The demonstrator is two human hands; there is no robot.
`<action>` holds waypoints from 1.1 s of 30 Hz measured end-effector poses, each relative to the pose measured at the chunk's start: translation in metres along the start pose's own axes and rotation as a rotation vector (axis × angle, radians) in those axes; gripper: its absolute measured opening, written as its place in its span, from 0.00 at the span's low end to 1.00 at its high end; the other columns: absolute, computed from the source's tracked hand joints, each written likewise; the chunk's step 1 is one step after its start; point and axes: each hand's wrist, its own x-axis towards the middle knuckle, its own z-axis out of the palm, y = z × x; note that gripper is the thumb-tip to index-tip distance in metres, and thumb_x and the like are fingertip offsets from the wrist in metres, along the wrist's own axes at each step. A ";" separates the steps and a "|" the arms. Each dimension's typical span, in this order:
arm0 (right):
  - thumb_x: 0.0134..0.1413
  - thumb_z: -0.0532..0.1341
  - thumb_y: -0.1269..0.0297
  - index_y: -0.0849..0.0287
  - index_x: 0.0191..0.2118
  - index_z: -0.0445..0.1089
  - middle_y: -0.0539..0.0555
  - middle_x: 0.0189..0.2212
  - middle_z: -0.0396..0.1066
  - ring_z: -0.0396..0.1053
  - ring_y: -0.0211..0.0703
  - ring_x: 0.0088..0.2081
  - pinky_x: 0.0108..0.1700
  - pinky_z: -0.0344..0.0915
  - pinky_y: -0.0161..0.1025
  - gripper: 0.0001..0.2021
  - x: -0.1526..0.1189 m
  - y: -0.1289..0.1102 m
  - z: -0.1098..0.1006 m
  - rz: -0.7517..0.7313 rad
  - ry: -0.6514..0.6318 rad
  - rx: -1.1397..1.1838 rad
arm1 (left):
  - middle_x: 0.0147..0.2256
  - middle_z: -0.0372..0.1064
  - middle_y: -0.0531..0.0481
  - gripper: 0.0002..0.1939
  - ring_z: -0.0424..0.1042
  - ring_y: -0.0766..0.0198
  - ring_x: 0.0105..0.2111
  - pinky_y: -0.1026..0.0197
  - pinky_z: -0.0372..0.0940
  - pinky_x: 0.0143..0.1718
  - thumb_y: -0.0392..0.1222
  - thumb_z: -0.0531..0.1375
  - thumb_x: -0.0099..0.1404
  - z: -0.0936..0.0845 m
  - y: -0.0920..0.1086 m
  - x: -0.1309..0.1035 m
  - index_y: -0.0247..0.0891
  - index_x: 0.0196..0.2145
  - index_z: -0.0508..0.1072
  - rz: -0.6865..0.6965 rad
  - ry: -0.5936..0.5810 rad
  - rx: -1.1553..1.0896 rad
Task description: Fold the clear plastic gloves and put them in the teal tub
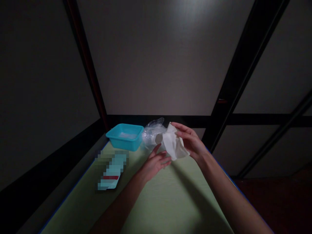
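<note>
My right hand (190,138) pinches the upper right part of a crumpled white sheet (174,144), raised above the table. It looks like thin cloth or tissue; I cannot tell which. My left hand (157,162) is open below and left of the sheet, thumb up and fingers apart. Its fingertips come near the sheet's lower edge, and whether they touch is unclear. Just behind and left of the sheet is a clear plastic bag (152,131), crinkled. A round greyish spot shows between the bag and the sheet.
A turquoise plastic basin (124,143) stands at the table's back left, beside the bag. Nearer lies a flat, pale teal oblong thing (113,170), blurred by pixels, with a red stripe. The light green table (165,201) meets dark-framed wall panels behind and at left.
</note>
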 end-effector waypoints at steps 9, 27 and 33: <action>0.28 0.61 0.76 0.58 0.40 0.74 0.50 0.35 0.74 0.68 0.31 0.26 0.22 0.61 0.23 0.24 -0.030 -0.001 -0.015 0.199 -0.227 0.083 | 0.34 0.73 0.46 0.11 0.74 0.55 0.35 0.57 0.66 0.36 0.39 0.63 0.49 0.000 -0.015 -0.003 0.35 0.32 0.70 0.165 0.165 0.163; 0.40 0.64 0.66 0.63 0.47 0.67 0.51 0.30 0.66 0.66 0.38 0.29 0.33 0.65 0.38 0.24 -0.109 0.069 -0.108 0.340 -0.131 -0.772 | 0.38 0.70 0.49 0.20 0.68 0.63 0.29 0.63 0.62 0.32 0.26 0.53 0.44 -0.057 0.006 -0.097 0.39 0.35 0.73 0.062 -0.192 1.452; 0.36 0.64 0.71 0.60 0.48 0.67 0.48 0.27 0.65 0.65 0.36 0.26 0.28 0.64 0.35 0.26 -0.117 0.061 -0.107 0.339 -0.009 -0.767 | 0.36 0.68 0.47 0.11 0.67 0.57 0.39 0.58 0.60 0.43 0.29 0.57 0.52 -0.049 -0.006 -0.051 0.37 0.33 0.71 0.188 -0.070 1.376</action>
